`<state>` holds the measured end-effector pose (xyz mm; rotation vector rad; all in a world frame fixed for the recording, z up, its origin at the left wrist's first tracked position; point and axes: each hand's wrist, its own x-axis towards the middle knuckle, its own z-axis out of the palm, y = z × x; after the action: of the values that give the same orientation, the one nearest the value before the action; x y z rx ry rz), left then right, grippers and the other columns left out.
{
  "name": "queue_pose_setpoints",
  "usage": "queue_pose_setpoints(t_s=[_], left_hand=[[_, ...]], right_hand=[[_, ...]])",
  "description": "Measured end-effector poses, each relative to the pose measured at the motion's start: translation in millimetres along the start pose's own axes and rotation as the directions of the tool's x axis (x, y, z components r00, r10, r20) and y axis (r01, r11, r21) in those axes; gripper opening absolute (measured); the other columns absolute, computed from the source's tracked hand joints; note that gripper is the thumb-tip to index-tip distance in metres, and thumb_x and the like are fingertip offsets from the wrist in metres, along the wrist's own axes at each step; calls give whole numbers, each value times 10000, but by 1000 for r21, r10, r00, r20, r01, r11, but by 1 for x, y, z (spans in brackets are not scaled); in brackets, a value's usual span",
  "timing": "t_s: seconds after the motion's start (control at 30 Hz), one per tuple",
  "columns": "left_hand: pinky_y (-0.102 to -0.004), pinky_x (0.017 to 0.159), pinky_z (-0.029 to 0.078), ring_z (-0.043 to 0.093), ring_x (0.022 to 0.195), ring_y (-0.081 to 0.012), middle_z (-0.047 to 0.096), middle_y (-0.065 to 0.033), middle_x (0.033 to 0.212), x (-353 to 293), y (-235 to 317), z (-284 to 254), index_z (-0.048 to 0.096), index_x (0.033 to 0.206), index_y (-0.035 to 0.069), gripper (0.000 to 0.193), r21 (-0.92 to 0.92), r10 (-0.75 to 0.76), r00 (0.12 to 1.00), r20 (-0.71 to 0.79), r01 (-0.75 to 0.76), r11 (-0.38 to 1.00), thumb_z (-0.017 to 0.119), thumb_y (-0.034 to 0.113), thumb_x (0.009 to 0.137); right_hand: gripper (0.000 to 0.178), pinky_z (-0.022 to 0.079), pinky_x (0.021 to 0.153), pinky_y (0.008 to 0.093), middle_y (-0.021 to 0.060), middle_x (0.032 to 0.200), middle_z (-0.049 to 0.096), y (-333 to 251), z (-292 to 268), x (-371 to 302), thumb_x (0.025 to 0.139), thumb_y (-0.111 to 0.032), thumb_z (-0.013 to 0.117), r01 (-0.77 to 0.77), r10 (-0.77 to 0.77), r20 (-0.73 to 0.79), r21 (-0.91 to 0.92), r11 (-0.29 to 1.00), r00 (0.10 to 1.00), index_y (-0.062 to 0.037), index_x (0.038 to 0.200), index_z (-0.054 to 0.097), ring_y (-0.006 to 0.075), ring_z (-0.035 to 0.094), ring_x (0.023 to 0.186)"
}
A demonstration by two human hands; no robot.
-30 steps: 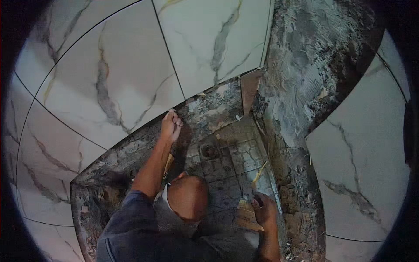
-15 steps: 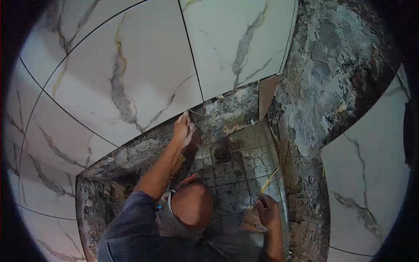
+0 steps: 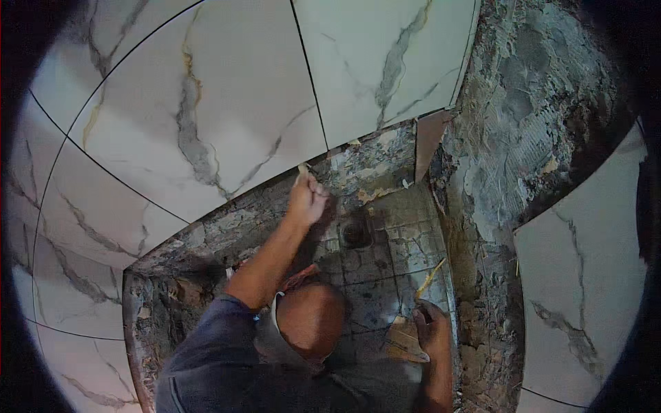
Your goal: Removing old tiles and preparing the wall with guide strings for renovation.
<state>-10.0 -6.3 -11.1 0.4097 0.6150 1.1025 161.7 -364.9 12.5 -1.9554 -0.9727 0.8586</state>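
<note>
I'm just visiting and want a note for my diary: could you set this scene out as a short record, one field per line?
Left hand: at the lower edge of a large veined tile; grip unclear
Right hand: at the near end of a thin yellow strip; whether it is held, I cannot tell
Near the right hand: a light brown flat piece
Floor: stained, gridded in squares
In the floor: a dark drain
Upper right: rough, bare grey surface
</note>
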Motion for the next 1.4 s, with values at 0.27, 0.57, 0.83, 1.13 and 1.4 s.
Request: queue_pose_setpoints(t_s=[0.27, 0.57, 0.83, 1.13, 1.4], left_hand=[[-306, 495, 336, 411, 493, -150, 421, -25, 572, -75, 12, -90, 500, 768, 62, 294, 681, -176, 984, 18, 117, 723, 437, 299, 931], [-332, 709, 469, 565, 805, -190, 584, -101, 877, -28, -44, -120, 528, 1099, 72, 348, 983, -394, 911, 123, -59, 172, 442, 357, 917], [-322, 703, 463, 538, 760, -183, 535, -38, 797, 25, 6, -16, 517, 954, 89, 232, 79, 30, 960, 279, -55, 995, 461, 313, 925], [-306, 630, 421, 477, 666, -163, 471, -7, 694, 26, -2, 0, 489, 775, 112, 252, 40, 99, 971, 218, -110, 993, 428, 292, 941], [-287, 649, 409, 451, 654, -152, 509, -31, 761, 15, 0, -4, 506, 852, 53, 139, 59, -197, 952, 235, 189, 980, 547, 185, 853]], right_hand=[[220, 479, 670, 357, 181, 835, 610, 8, 3, 6, 843, -132, 585, 86, -87, -48, -32, 996, 995, 16, 1006, 587, 278, 619, 757], [272, 475, 679, 356, 167, 829, 612, 11, 18, 5, 819, -143, 633, 105, -105, 15, -26, 994, 994, 4, 1043, 587, 255, 606, 723], [314, 477, 733, 310, 132, 929, 625, 9, 9, -4, 837, -143, 615, 62, -56, 59, -113, 992, 997, 1, 1111, 565, 201, 613, 830], [288, 477, 712, 320, 138, 859, 628, 19, -1, -14, 829, -115, 614, 16, -19, -19, -101, 995, 1000, -1, 1091, 577, 223, 610, 793], [408, 459, 797, 386, 164, 1059, 599, 27, -8, -9, 851, -318, 579, -182, 184, 111, -29, 983, 977, -98, 1191, 525, 310, 590, 937]])
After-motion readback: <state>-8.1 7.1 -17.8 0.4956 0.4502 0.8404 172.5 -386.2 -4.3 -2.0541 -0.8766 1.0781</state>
